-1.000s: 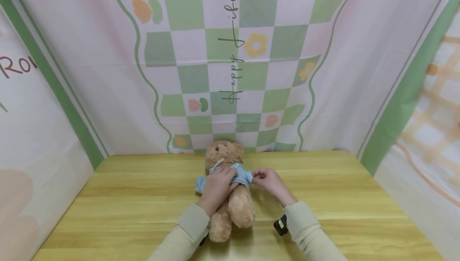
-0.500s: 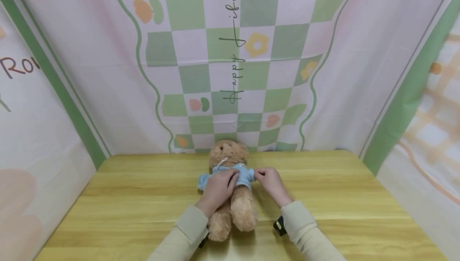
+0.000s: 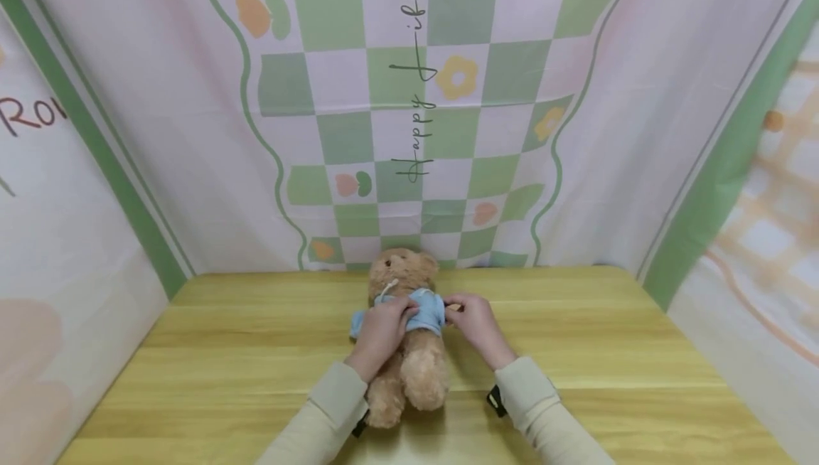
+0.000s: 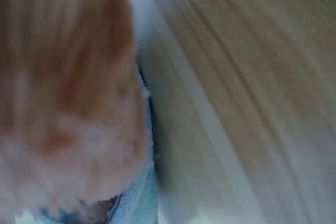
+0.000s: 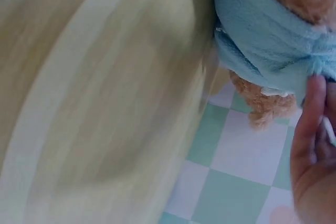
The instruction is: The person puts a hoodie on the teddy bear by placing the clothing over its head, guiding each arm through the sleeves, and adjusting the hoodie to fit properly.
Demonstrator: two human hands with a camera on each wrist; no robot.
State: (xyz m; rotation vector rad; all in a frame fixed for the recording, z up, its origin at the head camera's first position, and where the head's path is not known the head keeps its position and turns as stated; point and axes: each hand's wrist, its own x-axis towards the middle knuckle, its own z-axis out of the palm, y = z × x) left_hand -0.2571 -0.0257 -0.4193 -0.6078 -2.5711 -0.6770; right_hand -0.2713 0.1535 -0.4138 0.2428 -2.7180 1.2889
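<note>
A brown teddy bear (image 3: 425, 376) in a blue hoodie (image 3: 427, 311) lies on its back, head toward the backdrop. My left hand (image 3: 382, 330) lies across the bear's belly and pinches the front of the hoodie. At the bear's side, my right hand (image 3: 475, 319) pinches the sleeve edge between thumb and fingers. The right wrist view shows those fingers (image 5: 314, 108) on the gathered blue cloth, with a thin white strip beside them. Brown fur (image 4: 73, 98) fills much of the left wrist view, and the left hand is not visible there.
The bear rests on a wood-grain table (image 3: 595, 351). Behind it hangs a green-and-white checked cloth backdrop (image 3: 457, 17). More printed cloth (image 3: 768, 237) flanks the table on the right. A white drawstring (image 3: 388, 286) lies at the hoodie's neck.
My right hand has shifted slightly inward, and the sleeve it pinches sticks out less. My left thumb and fingers have drawn together on the hoodie front. The bear has shifted a little.
</note>
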